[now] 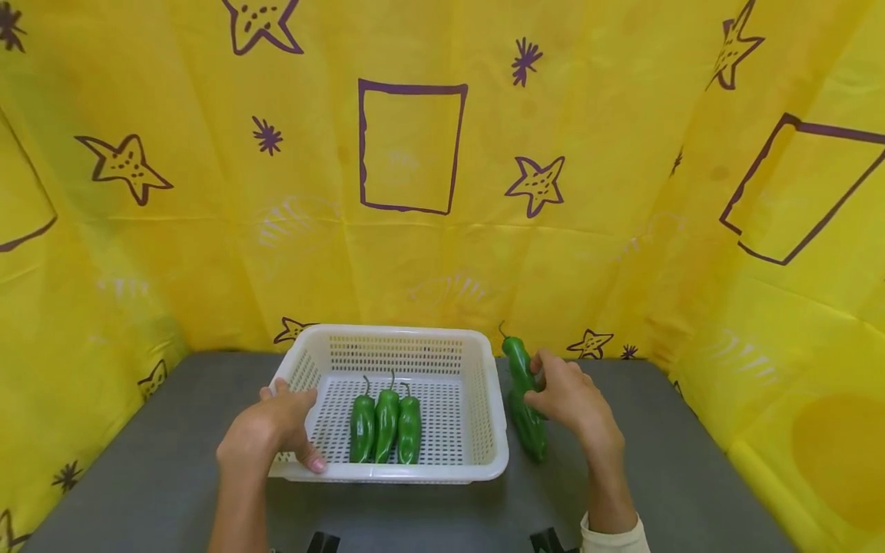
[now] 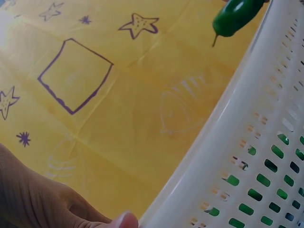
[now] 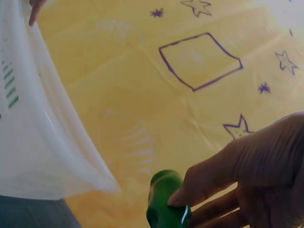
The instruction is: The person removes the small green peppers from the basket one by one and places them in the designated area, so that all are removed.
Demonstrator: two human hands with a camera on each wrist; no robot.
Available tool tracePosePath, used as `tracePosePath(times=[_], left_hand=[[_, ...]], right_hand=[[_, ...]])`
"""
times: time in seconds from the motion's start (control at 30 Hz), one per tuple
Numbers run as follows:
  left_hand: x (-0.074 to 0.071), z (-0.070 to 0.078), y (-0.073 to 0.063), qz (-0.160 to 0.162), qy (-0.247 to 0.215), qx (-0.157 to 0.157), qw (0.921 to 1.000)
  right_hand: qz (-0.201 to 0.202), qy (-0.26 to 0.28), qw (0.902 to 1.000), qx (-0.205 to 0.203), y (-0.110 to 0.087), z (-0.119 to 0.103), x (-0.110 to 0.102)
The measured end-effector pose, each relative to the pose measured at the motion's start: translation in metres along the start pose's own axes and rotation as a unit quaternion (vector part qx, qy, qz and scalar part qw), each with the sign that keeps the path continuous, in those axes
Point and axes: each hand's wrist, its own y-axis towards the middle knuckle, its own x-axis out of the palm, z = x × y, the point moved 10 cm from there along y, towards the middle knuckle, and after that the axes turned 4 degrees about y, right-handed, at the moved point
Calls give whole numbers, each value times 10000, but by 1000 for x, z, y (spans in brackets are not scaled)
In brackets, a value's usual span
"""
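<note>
A white basket point(image 1: 484, 415) sits on the gray desk point(image 1: 138, 461). Three green peppers point(image 1: 386, 426) lie side by side inside it, near the front. The left hand point(image 1: 270, 434) holds the basket's left front edge, with the thumb curled over the rim. Just to the right of the basket, a fourth pepper point(image 1: 523, 399) lies on the desk with its stem pointing away from the person. The right hand point(image 1: 567, 395) grips this pepper around its middle, fingers and thumb curled on it. Yellow cloth point(image 1: 415, 230) with purple stars and squares hangs behind and on both sides of the desk.
</note>
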Motion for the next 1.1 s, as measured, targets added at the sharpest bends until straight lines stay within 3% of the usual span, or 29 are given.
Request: tracePosePath(times=[0.3, 0.43, 0.7, 0.93, 1.1], left_hand=[[1, 1, 0, -22, 22, 30, 10000], [0, 1, 0, 1, 26, 45, 10000], [-1, 2, 0, 9, 47, 85, 10000], [-1, 2, 0, 13, 57, 94, 9999], [-1, 2, 1, -14, 47, 73, 10000]], right_hand=[[-292, -496, 9965, 601, 4, 45, -6], [-487, -471, 9946, 782, 6, 63, -2], [-611, -338, 9918, 1072, 18, 98, 18], [-1077, -294, 9845, 1356, 33, 131, 46], [-1272, -337, 9813, 1407, 34, 129, 50]])
